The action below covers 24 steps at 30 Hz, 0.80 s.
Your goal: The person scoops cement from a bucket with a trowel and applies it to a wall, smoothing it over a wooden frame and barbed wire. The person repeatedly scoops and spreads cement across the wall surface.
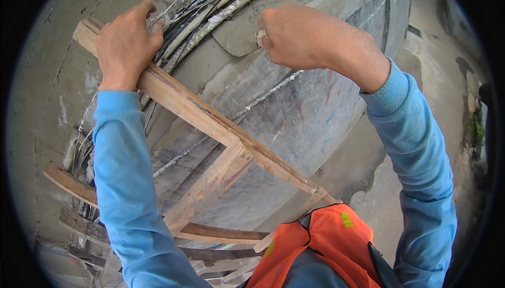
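My left hand (128,46) lies over the upper end of a wooden beam (194,110). Its thumb and forefinger are apart beside a bundle of cables and pipes (213,19); its other fingers are partly hidden. To the right, my right hand (297,38) is closed, with a pale handle end showing at the fingers. Beneath it, a flat grey blade with a rounded edge, seemingly a trowel (235,38), lies against the grey plastered wall (315,103); the grip itself is mostly hidden.
A wooden crosspiece (210,185) joins the beam, which runs down toward my orange vest (315,240). More timber pieces (221,234) lie below at the left. Thin wires (84,146) hang by my left sleeve. A plaster-crusted cord (268,96) crosses the wall. Wet-looking ground (381,182) shows at right.
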Tool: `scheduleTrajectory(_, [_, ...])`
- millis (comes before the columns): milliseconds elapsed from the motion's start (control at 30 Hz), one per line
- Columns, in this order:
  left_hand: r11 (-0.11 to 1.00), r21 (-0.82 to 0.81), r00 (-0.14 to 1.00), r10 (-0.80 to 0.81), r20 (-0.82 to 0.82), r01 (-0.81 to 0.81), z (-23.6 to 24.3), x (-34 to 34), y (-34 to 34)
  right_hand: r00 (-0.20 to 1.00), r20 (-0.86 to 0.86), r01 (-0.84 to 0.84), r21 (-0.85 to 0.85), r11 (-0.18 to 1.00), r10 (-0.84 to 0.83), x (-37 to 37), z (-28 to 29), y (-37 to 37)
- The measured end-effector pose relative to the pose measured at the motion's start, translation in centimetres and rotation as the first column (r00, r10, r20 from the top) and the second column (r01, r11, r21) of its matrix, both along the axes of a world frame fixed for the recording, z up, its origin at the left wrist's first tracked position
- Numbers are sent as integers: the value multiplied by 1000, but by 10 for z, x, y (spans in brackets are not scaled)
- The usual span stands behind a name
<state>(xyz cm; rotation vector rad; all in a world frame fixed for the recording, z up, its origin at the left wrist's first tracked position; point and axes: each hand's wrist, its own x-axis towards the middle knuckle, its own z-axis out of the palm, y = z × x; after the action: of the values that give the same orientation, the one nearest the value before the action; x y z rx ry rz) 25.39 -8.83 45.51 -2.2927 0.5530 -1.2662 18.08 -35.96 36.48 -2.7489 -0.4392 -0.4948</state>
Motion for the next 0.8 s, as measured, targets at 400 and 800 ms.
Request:
scheduleTrajectory(400, [1000, -8, 999, 13, 33, -13, -6, 2, -1, 964, 262, -122, 266, 956, 50, -14, -102, -7])
scheduleTrajectory(800, [1000, 10, 998, 24, 59, -25, -6, -1, -5, 977, 206, -88, 145, 985, 57, 9, -54, 12])
